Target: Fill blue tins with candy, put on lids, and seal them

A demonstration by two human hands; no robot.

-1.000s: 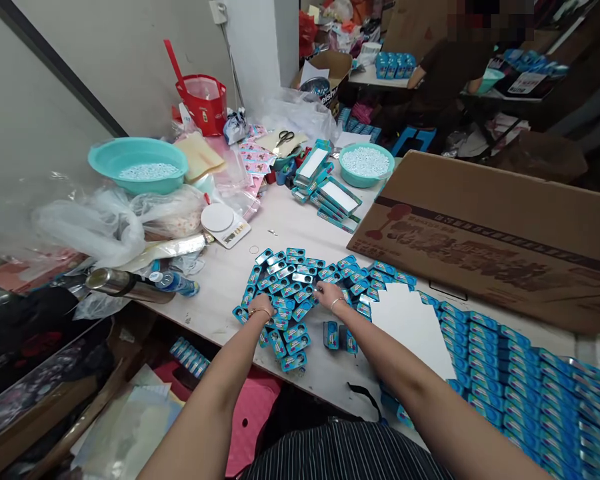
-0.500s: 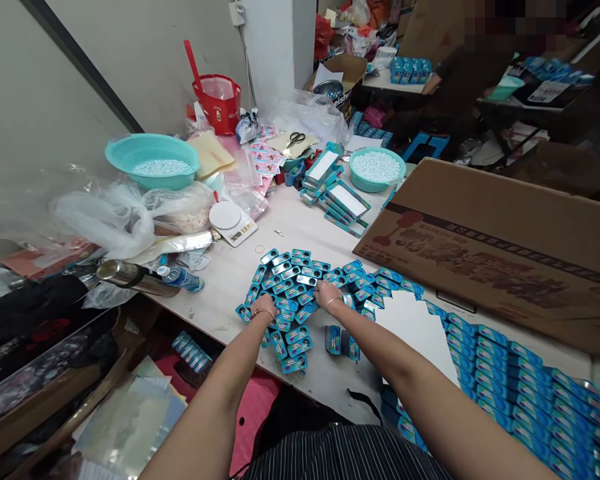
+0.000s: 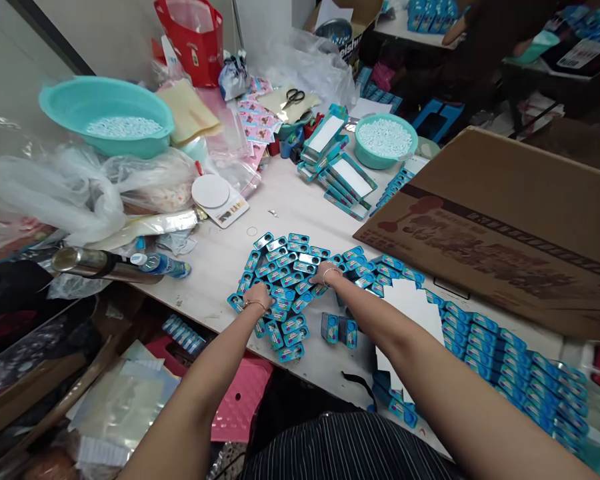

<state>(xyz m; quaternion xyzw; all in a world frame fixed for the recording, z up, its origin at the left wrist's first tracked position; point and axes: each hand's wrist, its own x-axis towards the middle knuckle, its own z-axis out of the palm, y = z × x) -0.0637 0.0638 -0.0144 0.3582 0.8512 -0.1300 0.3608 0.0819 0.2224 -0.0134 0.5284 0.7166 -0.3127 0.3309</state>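
A loose pile of small blue boxes (image 3: 286, 280) lies on the white table (image 3: 300, 220) in front of me. My left hand (image 3: 257, 294) rests on the pile's near left edge, its fingers hidden behind the knuckles. My right hand (image 3: 325, 273) lies on the pile's right side with its fingers stretched flat to the left over the boxes. Each wrist wears a thin bangle. Two blue boxes (image 3: 338, 330) stand upright between my forearms. A white sheet (image 3: 413, 310) lies under my right arm.
Rows of blue boxes (image 3: 505, 360) fill the right. A big cardboard box (image 3: 505, 220) lies behind them. Two teal bowls (image 3: 107, 123) (image 3: 385, 140) hold white beads. A scale (image 3: 217, 197), flask (image 3: 95, 263), bottle (image 3: 160, 265), scissors (image 3: 294, 98) and plastic bags crowd the left. Another person sits far back.
My head has tipped down and nearer, so the table fills more of the view. Both hands have slid a little further onto the pile; the right hand's fingers now lie flatter.
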